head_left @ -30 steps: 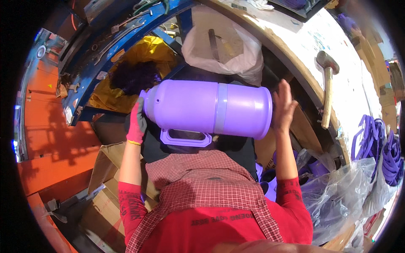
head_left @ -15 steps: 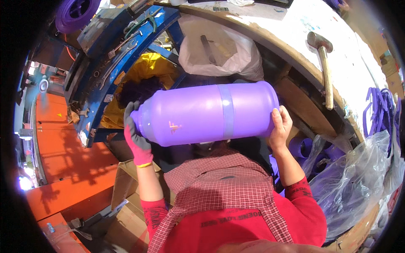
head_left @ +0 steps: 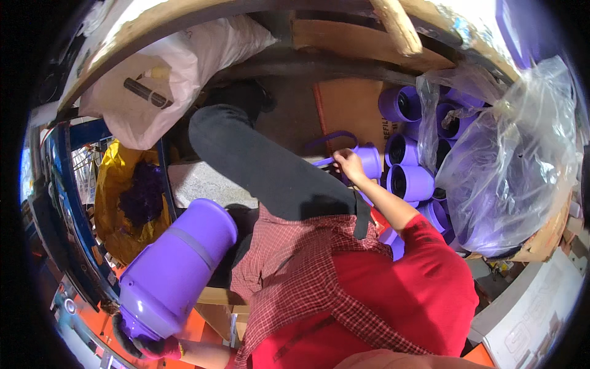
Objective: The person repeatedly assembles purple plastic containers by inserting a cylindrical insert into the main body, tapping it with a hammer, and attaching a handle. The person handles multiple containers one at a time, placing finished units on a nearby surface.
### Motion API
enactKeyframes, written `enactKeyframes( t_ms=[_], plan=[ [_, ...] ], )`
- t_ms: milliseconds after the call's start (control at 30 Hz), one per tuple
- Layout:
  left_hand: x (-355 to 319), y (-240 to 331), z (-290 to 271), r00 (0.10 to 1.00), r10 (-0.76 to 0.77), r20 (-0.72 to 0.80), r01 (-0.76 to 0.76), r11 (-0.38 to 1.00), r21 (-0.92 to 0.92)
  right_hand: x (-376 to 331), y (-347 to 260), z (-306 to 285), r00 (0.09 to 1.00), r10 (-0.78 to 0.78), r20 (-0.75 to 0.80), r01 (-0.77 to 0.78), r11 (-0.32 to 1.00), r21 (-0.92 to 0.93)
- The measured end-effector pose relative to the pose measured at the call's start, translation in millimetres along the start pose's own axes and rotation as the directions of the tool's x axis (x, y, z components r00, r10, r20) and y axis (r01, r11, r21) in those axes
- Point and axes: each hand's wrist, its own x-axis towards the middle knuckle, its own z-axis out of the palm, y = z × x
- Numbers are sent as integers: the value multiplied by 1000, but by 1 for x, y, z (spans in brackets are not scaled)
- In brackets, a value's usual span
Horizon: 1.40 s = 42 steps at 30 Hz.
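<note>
A large purple plastic flask casing leans at the lower left, its wide end toward my lap. My left hand, in a grey and pink glove, is closed round its narrow end. To the right, beyond my thigh, my bare right hand pinches a thin purple plastic strip. Beside those fingers is a purple cup-shaped part, and a curved purple band arches just behind. Whether strip, band and cup-shaped part are one piece, I cannot tell.
Several round purple parts are stacked at the right beside clear plastic sheeting. A white sack and a yellow bag with purple scraps stand at the left. Overhead, a wooden handle juts past the bench edge.
The casing has swung from level across both hands down to the lower left, in my left hand alone. My right hand has let go of it and reached the purple parts. The view has turned right.
</note>
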Motion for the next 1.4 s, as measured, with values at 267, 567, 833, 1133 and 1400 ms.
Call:
enactKeyframes(
  t_ms=[267, 567, 833, 1133, 1400],
  plan=[
    [-4, -4, 18, 944, -202, -263, 218, 975, 36, 116, 67, -36, 804, -251, 539, 578, 122, -807],
    [-75, 79, 60, 932, 280, 229, -243, 954, -177, -86, -191, -6, 345, -809, 476, 901, 144, -409],
    [-81, 89, 111, 613, -448, 651, 717, -31, -696, -207, -264, 136, -714, -369, 595, 671, -603, 432],
    [-30, 73, 127, 656, -278, 701, 658, -245, -712, -255, -216, 141, 465, -408, 786, 99, 906, 412],
    [-54, 84, 122, 642, -543, 541, 766, 471, -437, -251, -211, 145, 513, -348, 785, -224, 828, 514]
  ],
)
